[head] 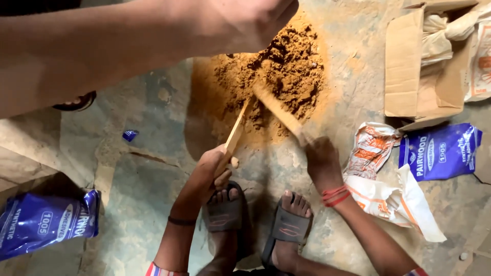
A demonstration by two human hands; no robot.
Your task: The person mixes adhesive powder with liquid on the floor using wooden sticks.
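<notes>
Seen from the head camera, a heap of orange-brown powder (291,61), crumbly and clotted at its crest and dusted thin at its edges, is spread on a mottled grey stone floor (148,194) in the upper middle of the frame.

Two flat wooden sticks are pushed into its near side. The pale, narrow stick (236,132) is gripped by the left hand (215,163), whose fingers are curled shut around its lower end. The broader stick (279,111), blurred, is clasped in the closed right hand (321,161) and is laid slantwise across the powder. A dark band is worn on the left wrist and red threads on the right.

Below the hands, two feet in dark rubber sandals (225,214) are planted side by side on the floor.

Across the top left, another person's bare forearm (102,46) is stretched close to the lens, its fist (250,20) held over the heap; what the fist encloses cannot be told.

A glossy blue plastic pouch (46,222) lies crumpled at lower left and a second blue pouch (440,151) at right. Beside the latter, creased white-and-orange bags (388,194) are strewn, and an open cardboard box (409,61) stuffed with pale wrappings is set in the upper right corner. A small blue scrap (130,135) is left on the floor to the left of the heap.
</notes>
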